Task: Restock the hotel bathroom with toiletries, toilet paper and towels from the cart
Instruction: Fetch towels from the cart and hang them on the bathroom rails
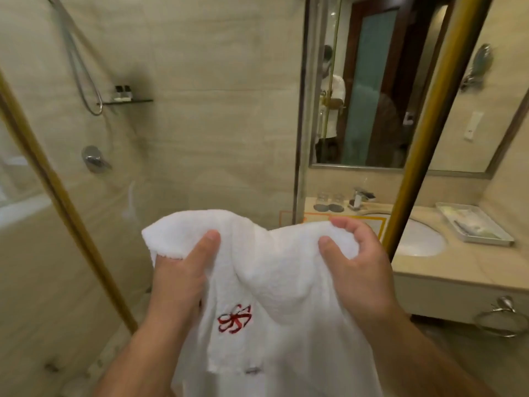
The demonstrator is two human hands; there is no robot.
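A white towel point(274, 282) with a red embroidered emblem hangs in front of me, held up by its top edge. My left hand point(180, 270) grips the towel's upper left corner, thumb on the front. My right hand point(357, 259) pinches the upper right edge between thumb and curled fingers. The towel sags between the two hands and drops out of view at the bottom.
A glass shower enclosure with a gold frame point(65, 202) is on the left, with a shelf of small bottles point(123, 94) on its wall. On the right are the vanity counter point(429, 270), the basin point(418, 239), a tray point(475, 224), two glasses point(329, 200), a mirror point(400, 81) and a towel ring point(501, 322).
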